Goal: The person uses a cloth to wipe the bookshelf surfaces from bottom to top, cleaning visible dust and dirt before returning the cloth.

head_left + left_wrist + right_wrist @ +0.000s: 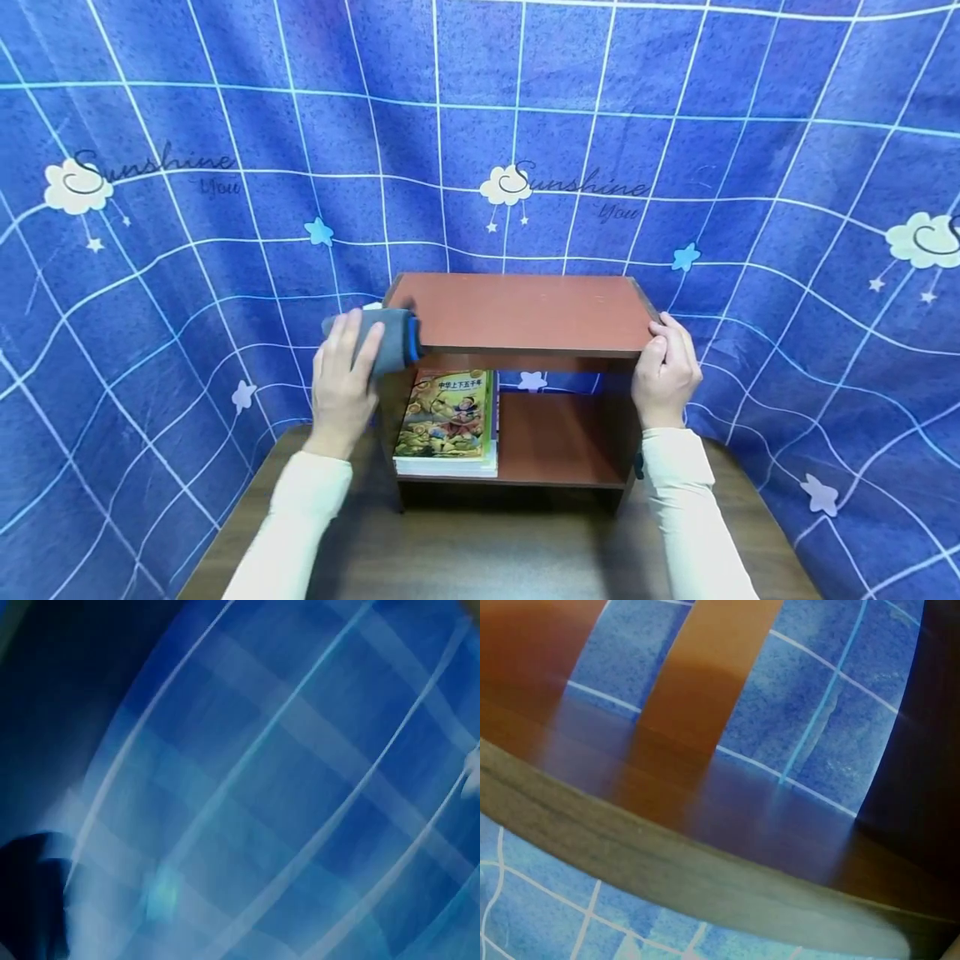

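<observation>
My left hand (347, 367) holds a folded grey-blue cloth (393, 340) with a bright blue edge, fingers spread over it, at the left front corner of a small brown shelf (517, 312). The cloth overlaps that corner and is slightly blurred. At the opposite front corner, my right hand (667, 367) grips the edge of the shelf's top board, thumb in front. From the right wrist, a board's long edge (690, 847) crosses the view, and the hand's grip is out of sight there. The left wrist view is blurred, mostly the blue curtain (300, 787), without the cloth clearly showing.
Several picture books (450, 417) lie stacked in the shelf's left part. A wooden table (495, 554) carries the shelf. Behind and on both sides hangs a blue curtain (570, 142) with white lines, clouds and stars.
</observation>
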Demonstrator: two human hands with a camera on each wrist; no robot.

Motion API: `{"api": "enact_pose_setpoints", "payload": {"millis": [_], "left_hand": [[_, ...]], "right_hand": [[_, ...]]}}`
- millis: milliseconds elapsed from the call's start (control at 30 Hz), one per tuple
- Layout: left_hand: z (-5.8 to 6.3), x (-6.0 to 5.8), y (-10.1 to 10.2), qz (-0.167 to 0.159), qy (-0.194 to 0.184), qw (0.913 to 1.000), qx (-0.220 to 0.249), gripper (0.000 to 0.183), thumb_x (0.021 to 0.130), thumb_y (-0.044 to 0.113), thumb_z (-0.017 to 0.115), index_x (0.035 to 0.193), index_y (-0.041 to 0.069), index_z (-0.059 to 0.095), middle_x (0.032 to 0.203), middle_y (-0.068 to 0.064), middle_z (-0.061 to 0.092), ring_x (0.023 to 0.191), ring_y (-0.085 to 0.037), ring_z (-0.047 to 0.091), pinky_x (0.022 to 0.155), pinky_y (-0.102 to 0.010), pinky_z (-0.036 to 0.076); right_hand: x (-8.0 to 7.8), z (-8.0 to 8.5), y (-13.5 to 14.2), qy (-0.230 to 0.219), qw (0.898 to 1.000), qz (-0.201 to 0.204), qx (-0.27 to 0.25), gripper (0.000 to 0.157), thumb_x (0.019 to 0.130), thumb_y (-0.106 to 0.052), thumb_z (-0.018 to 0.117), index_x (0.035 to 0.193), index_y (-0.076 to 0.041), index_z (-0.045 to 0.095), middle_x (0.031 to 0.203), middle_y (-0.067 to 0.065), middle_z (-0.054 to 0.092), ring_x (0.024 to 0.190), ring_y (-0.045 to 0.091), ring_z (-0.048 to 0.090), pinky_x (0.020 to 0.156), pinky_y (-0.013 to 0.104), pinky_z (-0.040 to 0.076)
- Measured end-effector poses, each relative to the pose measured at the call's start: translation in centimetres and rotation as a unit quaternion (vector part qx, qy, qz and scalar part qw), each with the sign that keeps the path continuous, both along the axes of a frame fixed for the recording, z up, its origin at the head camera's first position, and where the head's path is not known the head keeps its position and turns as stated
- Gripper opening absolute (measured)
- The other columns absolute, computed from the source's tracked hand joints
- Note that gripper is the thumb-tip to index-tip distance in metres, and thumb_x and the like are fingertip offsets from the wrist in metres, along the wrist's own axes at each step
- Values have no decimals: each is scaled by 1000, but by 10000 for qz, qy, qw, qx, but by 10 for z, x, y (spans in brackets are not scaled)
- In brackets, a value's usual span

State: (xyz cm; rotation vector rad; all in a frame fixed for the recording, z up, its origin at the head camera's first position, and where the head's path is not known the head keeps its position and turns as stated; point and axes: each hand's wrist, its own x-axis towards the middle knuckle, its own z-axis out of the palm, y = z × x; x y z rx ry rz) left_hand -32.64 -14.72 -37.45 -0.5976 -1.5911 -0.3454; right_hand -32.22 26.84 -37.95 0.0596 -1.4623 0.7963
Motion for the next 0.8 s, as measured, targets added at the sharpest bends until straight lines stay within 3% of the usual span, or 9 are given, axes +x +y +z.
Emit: {"api": "enact_pose_setpoints", "payload": {"millis": [67,167,300,500,800], "left_hand": [[-16,-6,5,-17,-132,9999,22,64,70,-11,48,130,12,53,136,-19,48,123,-43,44,88,-60,37],[-29,-10,7,-51,-241,9993,295,65,72,-9,45,133,12,52,139,-19,45,126,-42,40,92,-59,35],[-38,-8,7,-29,-291,9990,332,67,72,-9,43,135,11,49,141,-21,42,128,-44,37,97,-59,31],[-53,-6,13,65,-52,9986,522,70,69,-11,45,136,10,49,140,-23,42,127,-45,37,98,-61,29],[-63,-6,14,61,60,9983,570,67,69,-13,48,132,9,52,137,-23,45,125,-45,40,97,-60,32]], "right_hand": [[0,0,1,-22,10000,5,13,32,85,-20,46,85,-3,73,105,5,69,96,25,65,86,34,48],[1,1,2,-70,10000,17,31,33,85,-19,45,86,-3,73,106,3,69,97,24,65,87,33,47],[3,2,2,-157,9998,126,-44,32,84,-19,46,86,-3,74,106,1,69,98,23,64,88,30,46],[3,5,5,-350,9973,494,-419,27,82,-14,48,84,-5,74,105,-2,70,99,17,64,87,23,45],[5,4,7,-458,9955,593,-585,26,81,-11,48,83,-6,73,105,-6,69,100,14,63,87,22,44]]}}
